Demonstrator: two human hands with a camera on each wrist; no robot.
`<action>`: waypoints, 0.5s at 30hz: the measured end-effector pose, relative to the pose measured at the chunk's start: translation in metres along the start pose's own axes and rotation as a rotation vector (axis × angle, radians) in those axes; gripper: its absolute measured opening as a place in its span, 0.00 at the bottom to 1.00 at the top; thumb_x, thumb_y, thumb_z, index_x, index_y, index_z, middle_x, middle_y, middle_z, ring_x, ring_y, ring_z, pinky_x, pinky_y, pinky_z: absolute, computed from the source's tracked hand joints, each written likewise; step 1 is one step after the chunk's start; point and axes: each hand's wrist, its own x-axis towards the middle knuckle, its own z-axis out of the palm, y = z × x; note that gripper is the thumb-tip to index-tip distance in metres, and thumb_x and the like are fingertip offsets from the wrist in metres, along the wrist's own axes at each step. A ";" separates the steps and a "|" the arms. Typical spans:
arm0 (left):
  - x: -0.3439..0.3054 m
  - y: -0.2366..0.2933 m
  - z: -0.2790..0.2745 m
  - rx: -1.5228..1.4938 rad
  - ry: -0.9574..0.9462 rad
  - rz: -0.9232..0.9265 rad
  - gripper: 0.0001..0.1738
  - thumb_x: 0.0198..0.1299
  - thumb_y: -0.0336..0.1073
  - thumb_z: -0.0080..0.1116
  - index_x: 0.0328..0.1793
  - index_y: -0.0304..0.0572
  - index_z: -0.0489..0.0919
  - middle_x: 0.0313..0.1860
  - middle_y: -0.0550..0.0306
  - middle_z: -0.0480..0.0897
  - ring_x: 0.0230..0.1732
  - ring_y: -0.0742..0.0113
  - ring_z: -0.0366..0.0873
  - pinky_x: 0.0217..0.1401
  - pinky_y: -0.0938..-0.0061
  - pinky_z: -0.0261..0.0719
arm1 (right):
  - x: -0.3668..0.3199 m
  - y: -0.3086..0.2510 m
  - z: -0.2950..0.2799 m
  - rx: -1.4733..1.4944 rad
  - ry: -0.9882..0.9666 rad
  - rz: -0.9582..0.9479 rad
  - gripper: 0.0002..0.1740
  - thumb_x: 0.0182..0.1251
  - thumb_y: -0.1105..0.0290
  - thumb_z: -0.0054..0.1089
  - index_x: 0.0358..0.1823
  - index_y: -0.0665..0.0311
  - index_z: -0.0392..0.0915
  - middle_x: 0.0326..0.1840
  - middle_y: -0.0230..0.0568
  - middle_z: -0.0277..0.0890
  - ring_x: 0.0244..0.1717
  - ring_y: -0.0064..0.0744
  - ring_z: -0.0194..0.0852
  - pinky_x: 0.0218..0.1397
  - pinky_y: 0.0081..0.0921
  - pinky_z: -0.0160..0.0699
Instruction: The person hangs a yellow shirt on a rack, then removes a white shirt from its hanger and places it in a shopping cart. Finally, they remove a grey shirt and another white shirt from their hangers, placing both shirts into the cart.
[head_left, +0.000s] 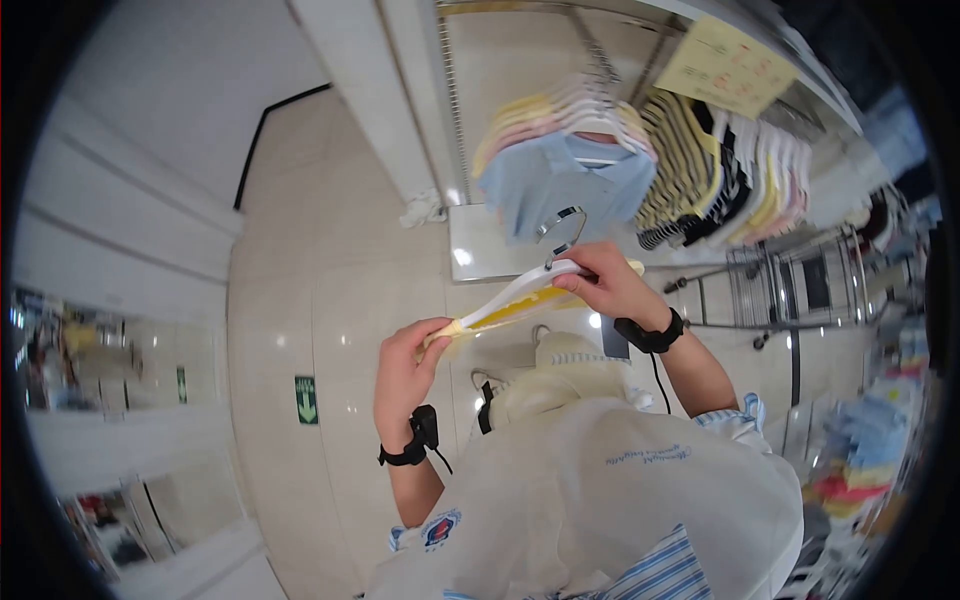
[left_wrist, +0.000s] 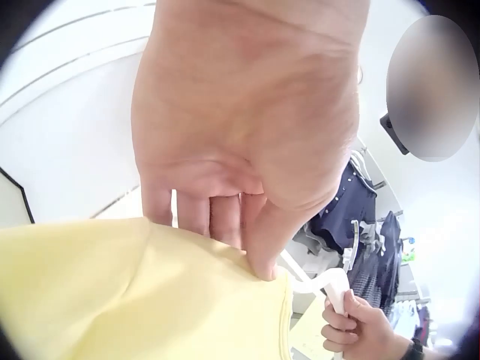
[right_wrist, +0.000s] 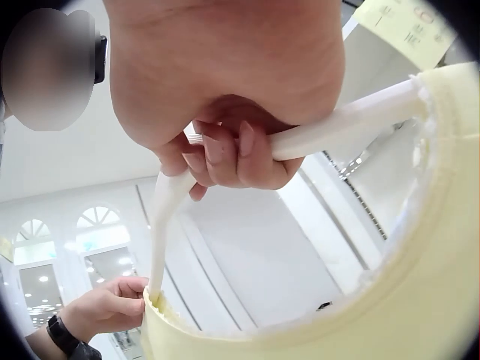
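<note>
A pale yellow top (left_wrist: 135, 300) hangs on a white clothes hanger (head_left: 500, 297) with a metal hook (head_left: 575, 238), held in front of the body. My right hand (head_left: 615, 288) grips the hanger just below the hook; in the right wrist view its fingers curl round the white bar (right_wrist: 352, 124). My left hand (head_left: 402, 372) pinches the top's shoulder at the hanger's other end, thumb on the near side of the cloth. The neckline (right_wrist: 397, 247) gapes wide below the bar in the right wrist view.
Ahead, a rack holds light blue tops (head_left: 570, 180) and striped ones (head_left: 675, 150) on hangers, above a white base ledge (head_left: 485, 250). A yellow price sign (head_left: 725, 68) is over it. To the right stands a wire cart (head_left: 800, 285); a green arrow sign (head_left: 306, 400) marks the floor.
</note>
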 end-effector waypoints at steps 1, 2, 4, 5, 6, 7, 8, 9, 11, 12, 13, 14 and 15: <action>0.007 0.002 0.005 -0.061 -0.095 -0.065 0.15 0.67 0.31 0.67 0.59 0.37 0.86 0.50 0.47 0.89 0.51 0.47 0.86 0.57 0.63 0.82 | -0.012 0.000 -0.006 -0.005 0.030 0.033 0.14 0.73 0.64 0.69 0.50 0.68 0.85 0.30 0.48 0.80 0.26 0.42 0.76 0.32 0.31 0.73; 0.015 0.003 0.008 -0.056 -0.139 -0.047 0.15 0.67 0.31 0.67 0.59 0.37 0.86 0.50 0.47 0.89 0.51 0.47 0.86 0.57 0.63 0.82 | -0.023 0.000 -0.008 -0.015 0.070 0.058 0.14 0.73 0.64 0.69 0.50 0.68 0.85 0.30 0.48 0.80 0.26 0.42 0.76 0.32 0.31 0.73; 0.032 0.007 0.022 -0.020 -0.104 0.122 0.20 0.67 0.31 0.68 0.65 0.39 0.83 0.59 0.46 0.86 0.58 0.47 0.84 0.62 0.62 0.80 | -0.046 -0.002 -0.019 -0.079 0.149 0.124 0.14 0.74 0.63 0.69 0.50 0.68 0.84 0.29 0.47 0.79 0.26 0.42 0.75 0.32 0.31 0.72; 0.038 0.008 0.029 -0.035 -0.140 0.146 0.20 0.67 0.31 0.68 0.65 0.39 0.83 0.59 0.46 0.86 0.58 0.47 0.84 0.62 0.62 0.80 | -0.058 -0.005 -0.028 -0.104 0.180 0.148 0.14 0.74 0.63 0.69 0.50 0.68 0.84 0.29 0.47 0.79 0.26 0.42 0.75 0.32 0.31 0.72; 0.045 0.008 0.033 0.016 -0.117 0.201 0.23 0.67 0.31 0.67 0.67 0.39 0.81 0.62 0.46 0.85 0.60 0.46 0.82 0.64 0.61 0.79 | -0.068 -0.004 -0.038 -0.171 0.231 0.189 0.14 0.74 0.63 0.69 0.50 0.68 0.84 0.29 0.47 0.79 0.25 0.42 0.74 0.32 0.31 0.72; 0.051 0.006 0.037 0.068 -0.091 0.253 0.25 0.67 0.32 0.67 0.70 0.40 0.79 0.66 0.45 0.83 0.63 0.45 0.81 0.67 0.61 0.78 | -0.078 -0.003 -0.046 -0.234 0.277 0.231 0.14 0.74 0.63 0.69 0.49 0.67 0.84 0.29 0.47 0.78 0.25 0.41 0.74 0.32 0.31 0.71; 0.057 0.002 0.042 0.054 -0.116 0.269 0.25 0.67 0.32 0.67 0.70 0.40 0.79 0.66 0.45 0.83 0.63 0.45 0.81 0.67 0.61 0.78 | -0.088 -0.001 -0.058 -0.253 0.298 0.250 0.14 0.74 0.63 0.69 0.49 0.67 0.84 0.29 0.47 0.78 0.25 0.41 0.74 0.32 0.31 0.71; 0.062 -0.003 0.045 0.069 -0.122 0.254 0.25 0.67 0.32 0.67 0.70 0.40 0.79 0.66 0.45 0.83 0.64 0.44 0.81 0.68 0.60 0.77 | -0.097 0.002 -0.070 -0.293 0.356 0.290 0.14 0.74 0.63 0.69 0.48 0.67 0.84 0.28 0.47 0.78 0.24 0.41 0.72 0.31 0.32 0.70; 0.066 -0.009 0.053 0.090 -0.136 0.232 0.25 0.68 0.33 0.66 0.71 0.40 0.78 0.66 0.45 0.82 0.65 0.44 0.80 0.69 0.60 0.76 | -0.116 0.017 -0.095 -0.373 0.435 0.371 0.13 0.75 0.62 0.68 0.47 0.66 0.84 0.26 0.45 0.75 0.23 0.37 0.67 0.31 0.31 0.69; 0.064 -0.008 0.056 0.109 -0.150 0.159 0.25 0.68 0.32 0.66 0.71 0.40 0.79 0.66 0.47 0.83 0.67 0.48 0.80 0.72 0.60 0.75 | -0.125 0.020 -0.109 -0.370 0.436 0.381 0.13 0.75 0.62 0.68 0.47 0.66 0.84 0.26 0.45 0.75 0.23 0.37 0.67 0.31 0.31 0.69; 0.065 -0.009 0.060 0.136 -0.161 0.084 0.24 0.69 0.32 0.65 0.70 0.39 0.79 0.66 0.48 0.84 0.69 0.52 0.80 0.75 0.61 0.73 | -0.130 0.025 -0.123 -0.413 0.472 0.437 0.13 0.75 0.62 0.68 0.47 0.66 0.84 0.25 0.44 0.74 0.23 0.35 0.66 0.31 0.31 0.69; 0.067 -0.012 0.065 0.149 -0.163 0.078 0.24 0.69 0.32 0.65 0.70 0.39 0.79 0.66 0.48 0.84 0.69 0.52 0.80 0.75 0.61 0.73 | -0.135 0.035 -0.135 -0.451 0.506 0.489 0.13 0.75 0.62 0.68 0.48 0.66 0.84 0.24 0.43 0.73 0.23 0.33 0.65 0.31 0.30 0.68; 0.069 -0.017 0.071 0.159 -0.178 0.051 0.23 0.69 0.32 0.64 0.70 0.39 0.80 0.66 0.47 0.84 0.69 0.52 0.80 0.75 0.61 0.73 | -0.138 0.049 -0.145 -0.438 0.540 0.493 0.14 0.76 0.62 0.68 0.49 0.66 0.84 0.24 0.43 0.74 0.23 0.30 0.64 0.31 0.29 0.68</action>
